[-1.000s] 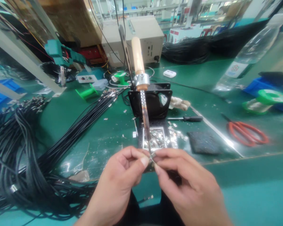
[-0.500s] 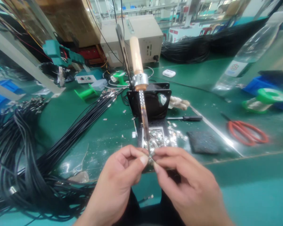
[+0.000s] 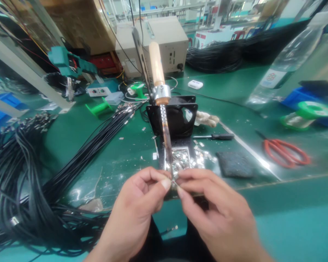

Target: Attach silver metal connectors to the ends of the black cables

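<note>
At the iron's (image 3: 164, 109) tip: both hands, close together
Left hand (image 3: 142, 207): finger and thumb pinched; hold hard to see
Right hand (image 3: 215, 211): fingertips around a thin wire (image 3: 175, 183)

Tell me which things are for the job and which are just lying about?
Seem part of the job:
thin piece between left hand and right hand
soldering iron, tip beside it
small metal pieces, probably

Probably just lying about:
screwdriver
red-handled tool
bottle
</note>
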A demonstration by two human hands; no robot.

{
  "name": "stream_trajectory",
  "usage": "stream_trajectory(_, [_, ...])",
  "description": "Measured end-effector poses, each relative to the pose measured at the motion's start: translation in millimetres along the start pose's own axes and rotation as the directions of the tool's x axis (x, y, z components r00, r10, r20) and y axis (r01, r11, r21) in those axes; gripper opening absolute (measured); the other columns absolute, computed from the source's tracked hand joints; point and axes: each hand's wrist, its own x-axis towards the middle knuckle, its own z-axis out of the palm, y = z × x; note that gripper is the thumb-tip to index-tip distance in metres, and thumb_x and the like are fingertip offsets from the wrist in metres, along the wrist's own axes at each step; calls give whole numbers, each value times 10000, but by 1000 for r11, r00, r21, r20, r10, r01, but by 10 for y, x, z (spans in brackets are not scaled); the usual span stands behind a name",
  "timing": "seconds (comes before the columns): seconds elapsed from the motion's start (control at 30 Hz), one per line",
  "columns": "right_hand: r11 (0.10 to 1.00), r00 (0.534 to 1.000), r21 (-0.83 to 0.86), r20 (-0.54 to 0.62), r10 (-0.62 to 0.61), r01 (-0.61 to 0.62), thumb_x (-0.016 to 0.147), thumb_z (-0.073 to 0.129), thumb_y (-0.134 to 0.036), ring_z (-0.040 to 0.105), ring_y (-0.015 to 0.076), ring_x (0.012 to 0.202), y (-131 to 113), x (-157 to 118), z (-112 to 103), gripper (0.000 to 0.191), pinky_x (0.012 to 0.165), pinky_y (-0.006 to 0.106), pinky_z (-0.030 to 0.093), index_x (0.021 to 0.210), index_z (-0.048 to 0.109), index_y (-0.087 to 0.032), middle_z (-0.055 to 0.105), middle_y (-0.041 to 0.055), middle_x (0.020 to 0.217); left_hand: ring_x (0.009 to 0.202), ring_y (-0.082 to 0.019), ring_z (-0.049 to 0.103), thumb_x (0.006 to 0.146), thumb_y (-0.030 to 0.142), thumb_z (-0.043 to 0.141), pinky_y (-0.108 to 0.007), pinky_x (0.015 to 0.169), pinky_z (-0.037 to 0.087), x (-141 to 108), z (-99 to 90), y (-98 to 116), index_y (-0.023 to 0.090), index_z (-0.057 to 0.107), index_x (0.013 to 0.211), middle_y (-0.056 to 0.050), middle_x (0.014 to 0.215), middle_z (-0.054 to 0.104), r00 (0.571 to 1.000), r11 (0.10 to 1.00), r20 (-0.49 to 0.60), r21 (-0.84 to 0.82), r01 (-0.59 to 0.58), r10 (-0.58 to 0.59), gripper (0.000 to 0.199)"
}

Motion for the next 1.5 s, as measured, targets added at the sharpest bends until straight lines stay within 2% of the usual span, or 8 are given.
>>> stream_trajectory(0.47, [1000, 1000, -2, -4, -7, 7, 838, 702, -57, 767, 67, 868, 19, 7, 0, 112, 893, 69, 561, 806, 769, -141, 796, 41, 969, 494, -43, 281, 867, 281, 781, -145, 469, 290, 4, 24, 37, 175, 638, 721, 91, 560, 398, 1000, 1000, -6, -18, 2, -2, 230])
stream_trajectory(0.87, [1000, 1000, 10, 3, 19, -19, 847, 708, -77, 775, 104, 850, -9, -11, 0, 115, 853, 163, 629, 824, 763, -176, 798, 28, 969, 494, -41, 276, 869, 277, 787, -152, 466, 278, -9, 14, 37, 169, 644, 722, 87, 566, 408, 1000, 1000, 6, -20, 4, -4, 232])
stream_trajectory(1.1, [1000, 1000, 9, 14, 28, -28, 849, 705, -72, 775, 92, 848, -18, -23, -5, 118, 869, 127, 609, 810, 768, -163, 798, 35, 970, 492, -41, 272, 861, 290, 795, -153, 460, 271, -13, 16, 19, 170, 640, 718, 83, 574, 421, 1000, 1000, 3, -21, 20, -20, 243])
stream_trajectory(1.5, [999, 1000, 33, -12, 22, -22, 839, 697, -53, 772, 101, 834, -28, 1, 7, 140, 827, 155, 630, 807, 761, -173, 792, 29, 954, 492, -51, 268, 863, 270, 785, -164, 464, 267, -8, 24, 32, 169, 635, 707, 92, 542, 372, 1000, 1000, 4, -21, 15, -15, 239])
